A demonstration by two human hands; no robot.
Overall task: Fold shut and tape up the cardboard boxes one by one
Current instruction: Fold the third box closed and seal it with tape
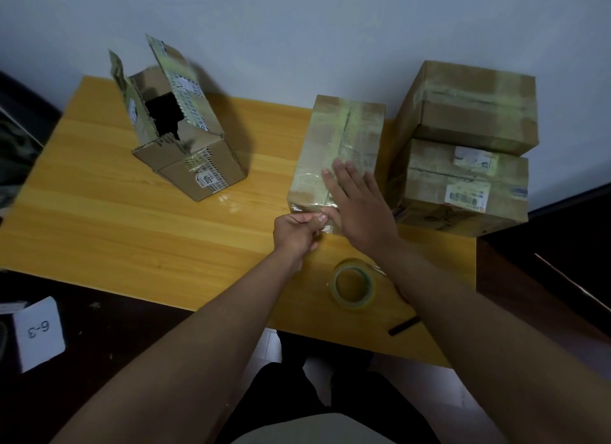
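**Taping the middle box: hands at its near end**

We take the closed middle box as our landmark. It stands on the yellow wooden table, flaps folded shut, with clear tape running along its top seam.

Our right hand lies flat on the near part of the box top, fingers straight and slightly spread, pressing the tape down. Our left hand is at the near lower edge of the box, fingers curled, thumb and forefinger pinching a loose end of clear tape against the front face.

Near side of the box, toward us: the roll of clear tape lies flat on the table, apart from both hands. Just beyond it, near the table's edge, lies a small dark stick-like object; we cannot tell what it is.

Left of the box, well apart: an open cardboard box, flaps standing up, interior dark.

Right of the box, just beside it: two taped boxes stacked, upper box on lower box.

Far left, off the table: a white card marked "6-3".
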